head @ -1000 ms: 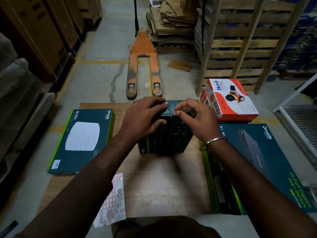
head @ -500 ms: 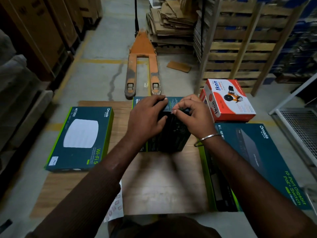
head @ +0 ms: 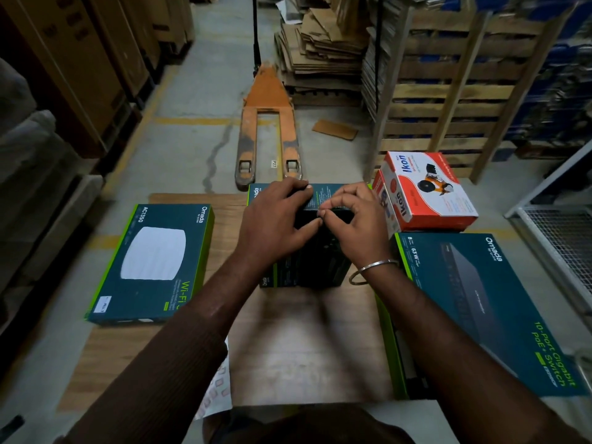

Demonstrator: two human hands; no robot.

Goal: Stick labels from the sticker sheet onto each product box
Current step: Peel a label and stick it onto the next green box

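Observation:
A dark teal product box (head: pixel 307 267) stands on edge at the middle of the wooden table (head: pixel 304 341). My left hand (head: pixel 275 222) grips its top, fingers over the far edge and thumb on the near face. My right hand (head: pixel 355 225) has curled fingers, with thumb and forefinger pinching at the box's top edge; I cannot tell whether a label lies under them. The sticker sheet (head: pixel 217 389) shows only partly under my left sleeve at the table's near edge. Flat on the table lie a Wi-Fi box (head: pixel 153 261) at left and a switch box (head: pixel 480 299) at right.
A red and white Ikon box (head: pixel 429 190) sits on another box at the back right. An orange pallet jack (head: pixel 266 123) stands on the floor beyond the table. Wooden pallets (head: pixel 448 91) lean at the back right, and a wire cage (head: pixel 560 245) is at the far right.
Both hands have stayed on the top of the standing box, with the fingertips shifting slightly. My left sleeve now covers more of the sticker sheet.

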